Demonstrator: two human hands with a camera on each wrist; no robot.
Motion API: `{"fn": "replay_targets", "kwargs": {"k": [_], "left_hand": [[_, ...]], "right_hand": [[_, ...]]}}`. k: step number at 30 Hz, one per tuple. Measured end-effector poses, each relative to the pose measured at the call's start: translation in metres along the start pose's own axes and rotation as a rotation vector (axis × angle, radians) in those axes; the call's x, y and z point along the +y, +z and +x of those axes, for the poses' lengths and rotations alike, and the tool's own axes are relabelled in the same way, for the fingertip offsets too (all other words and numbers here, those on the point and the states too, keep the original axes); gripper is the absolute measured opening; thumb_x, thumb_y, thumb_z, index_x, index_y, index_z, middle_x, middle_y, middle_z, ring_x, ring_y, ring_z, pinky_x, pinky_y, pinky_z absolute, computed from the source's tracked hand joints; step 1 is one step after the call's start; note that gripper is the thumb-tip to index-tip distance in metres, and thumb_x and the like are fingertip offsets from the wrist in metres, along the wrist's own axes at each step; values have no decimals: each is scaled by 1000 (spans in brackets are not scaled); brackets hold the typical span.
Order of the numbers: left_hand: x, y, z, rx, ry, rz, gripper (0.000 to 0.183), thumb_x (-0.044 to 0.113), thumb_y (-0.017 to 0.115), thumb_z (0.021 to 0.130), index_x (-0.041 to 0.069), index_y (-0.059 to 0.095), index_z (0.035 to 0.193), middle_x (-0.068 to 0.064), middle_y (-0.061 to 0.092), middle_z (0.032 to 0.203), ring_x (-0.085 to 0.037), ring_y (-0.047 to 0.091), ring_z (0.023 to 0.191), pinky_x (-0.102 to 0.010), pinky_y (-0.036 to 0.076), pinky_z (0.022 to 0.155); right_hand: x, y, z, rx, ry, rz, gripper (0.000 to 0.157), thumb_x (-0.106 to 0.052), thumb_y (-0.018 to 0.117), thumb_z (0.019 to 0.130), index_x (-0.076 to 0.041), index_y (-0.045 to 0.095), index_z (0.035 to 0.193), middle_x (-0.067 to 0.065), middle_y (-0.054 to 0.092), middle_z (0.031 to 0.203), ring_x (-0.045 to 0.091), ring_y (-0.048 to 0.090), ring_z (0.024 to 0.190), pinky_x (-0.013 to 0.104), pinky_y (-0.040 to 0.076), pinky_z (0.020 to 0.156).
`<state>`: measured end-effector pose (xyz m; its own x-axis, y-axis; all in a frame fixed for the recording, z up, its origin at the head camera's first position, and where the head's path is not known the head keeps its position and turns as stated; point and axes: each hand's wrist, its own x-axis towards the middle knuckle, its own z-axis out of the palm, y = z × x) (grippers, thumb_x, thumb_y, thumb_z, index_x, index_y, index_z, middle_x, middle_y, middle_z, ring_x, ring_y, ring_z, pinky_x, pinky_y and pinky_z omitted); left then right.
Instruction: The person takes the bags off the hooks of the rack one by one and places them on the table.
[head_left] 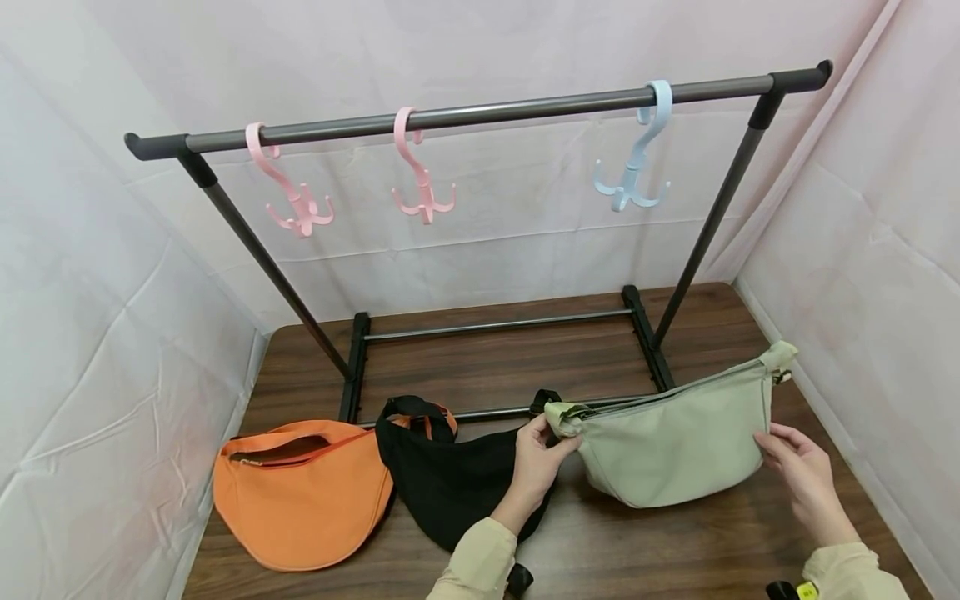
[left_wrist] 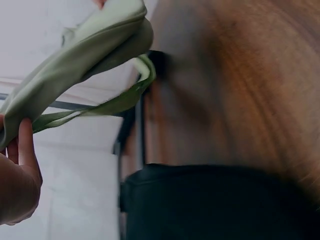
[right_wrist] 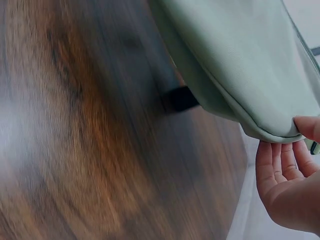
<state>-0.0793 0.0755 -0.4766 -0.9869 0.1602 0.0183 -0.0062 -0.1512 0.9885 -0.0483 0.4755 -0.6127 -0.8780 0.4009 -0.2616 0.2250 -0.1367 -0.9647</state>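
Note:
A pale green shoulder bag (head_left: 678,446) hangs tilted between both hands above the table, its right end higher. My left hand (head_left: 536,462) pinches the bag's left end, by the strap joint. At the lower right edge, my right hand (head_left: 806,479) holds the fabric between thumb and fingers, which the right wrist view shows closely. A green strap (left_wrist: 120,102) dangles beneath the bag in the left wrist view. A black bag (head_left: 457,479) lies partly behind my left hand and forearm. Left of it rests an orange bag (head_left: 300,500) with its zip partly gaping.
A dark metal rack (head_left: 517,112) spans the table (head_left: 480,358). Two pink hooks, one far left (head_left: 300,204) and one nearer the middle (head_left: 423,187), hang from its bar. A light blue hook (head_left: 633,171) hangs toward the right. White cloth walls (head_left: 90,250) enclose the table.

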Motion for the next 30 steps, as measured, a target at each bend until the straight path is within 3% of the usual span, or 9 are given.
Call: {"fn": "replay_targets", "kwargs": {"k": [4, 6, 13, 18, 20, 25, 30], "left_hand": [[-33, 4, 8, 30, -51, 17, 28, -4, 68, 73, -2, 64, 101, -11, 65, 94, -2, 57, 77, -19, 48, 68], [-41, 7, 11, 37, -72, 20, 27, -3, 68, 72, -3, 64, 99, -8, 64, 86, -2, 56, 70, -16, 47, 61], [-33, 20, 8, 58, -76, 83, 20, -6, 65, 71, -10, 61, 90, -13, 64, 73, -1, 53, 59, -21, 50, 54], [-50, 28, 13, 83, -109, 119, 21, -4, 66, 72, -9, 61, 92, -18, 66, 78, -7, 60, 63, -21, 52, 55], [-58, 31, 16, 97, -136, 121, 22, -3, 66, 73, -8, 62, 93, -18, 66, 79, -13, 63, 64, -22, 53, 55], [-61, 36, 23, 172, -203, 160, 17, -1, 69, 70, -3, 63, 86, -11, 66, 71, -21, 66, 61, -23, 53, 52], [-63, 38, 29, 224, -246, 222, 15, 0, 69, 70, -2, 61, 83, -10, 65, 69, -18, 64, 56, -21, 51, 50]], "right_hand": [[1, -12, 1, 33, -4, -44, 28, -24, 70, 80, -20, 60, 105, -21, 65, 86, -3, 62, 71, 15, 50, 58], [4, -18, 3, 58, 0, -66, 27, -24, 70, 80, -20, 60, 104, -21, 65, 84, -3, 62, 70, 15, 50, 57], [17, -36, 14, 141, 53, -147, 30, -32, 73, 75, -21, 60, 100, -22, 63, 78, -4, 60, 67, 16, 49, 53], [21, -41, 16, 162, 91, -211, 25, -34, 72, 76, -25, 59, 95, -24, 59, 76, -6, 58, 66, 15, 48, 51], [20, -40, 16, 176, 113, -253, 26, -36, 71, 77, -25, 58, 97, -26, 56, 77, -7, 57, 66, 15, 48, 52], [15, -32, 12, 199, 166, -316, 35, -40, 68, 78, -20, 58, 105, -27, 50, 78, -9, 53, 67, 15, 49, 55], [-6, -15, -4, 195, 186, -351, 20, -40, 67, 80, -27, 61, 95, -25, 51, 79, -7, 51, 67, 17, 46, 52]]}}
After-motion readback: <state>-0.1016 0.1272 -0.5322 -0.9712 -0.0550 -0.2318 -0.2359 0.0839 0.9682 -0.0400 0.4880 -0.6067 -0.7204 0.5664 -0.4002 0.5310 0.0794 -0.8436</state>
